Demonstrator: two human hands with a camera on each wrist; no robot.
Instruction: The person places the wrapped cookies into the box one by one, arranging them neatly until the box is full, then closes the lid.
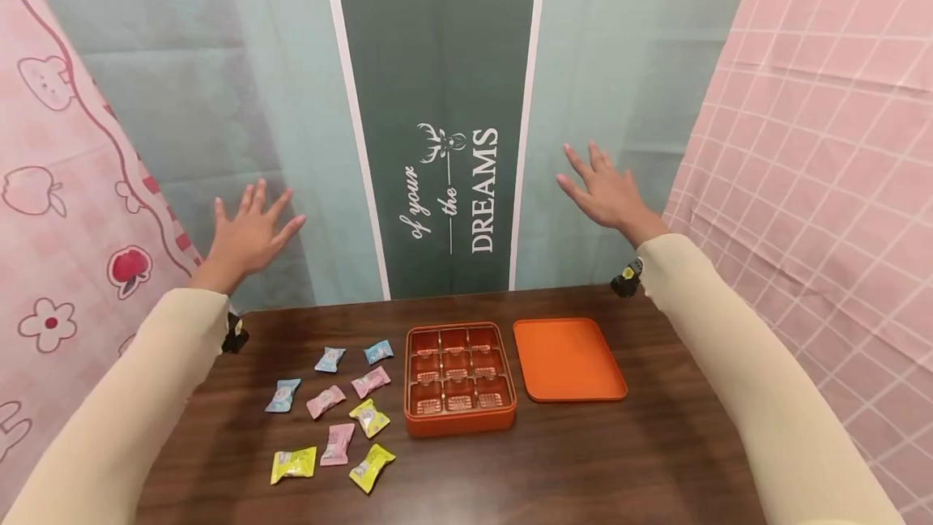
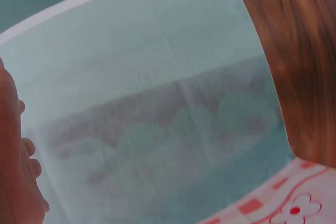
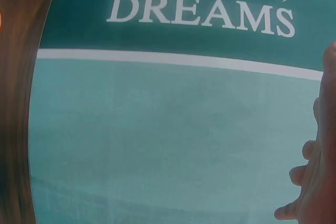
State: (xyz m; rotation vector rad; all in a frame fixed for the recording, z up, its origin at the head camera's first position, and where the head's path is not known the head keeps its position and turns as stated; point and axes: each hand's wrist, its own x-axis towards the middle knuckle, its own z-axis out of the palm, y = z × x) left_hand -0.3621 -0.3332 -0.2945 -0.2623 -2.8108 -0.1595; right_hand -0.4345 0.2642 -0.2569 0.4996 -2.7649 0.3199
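Observation:
Both hands are raised beyond the table's far edge with fingers spread, holding nothing. My left hand (image 1: 250, 235) is up on the left, and my right hand (image 1: 607, 191) on the right. Below and between them, an orange box (image 1: 459, 425) stands uncovered, its clear insert divided into a grid of vacant compartments. Right of the box lies a flat orange lid (image 1: 570, 359). Several wrapped candies are scattered left of the box: blue ones such as this blue candy (image 1: 283, 395), pink ones such as this pink candy (image 1: 338, 444), and yellow ones such as this yellow candy (image 1: 294, 464).
Everything rests on a dark brown wooden table (image 1: 568, 460). Behind its far edge hangs a green curtain (image 1: 437, 39) with white lettering. A pink fruit-patterned cloth (image 1: 51, 209) hangs at the left, and a pink gridded cloth (image 1: 838, 144) at the right.

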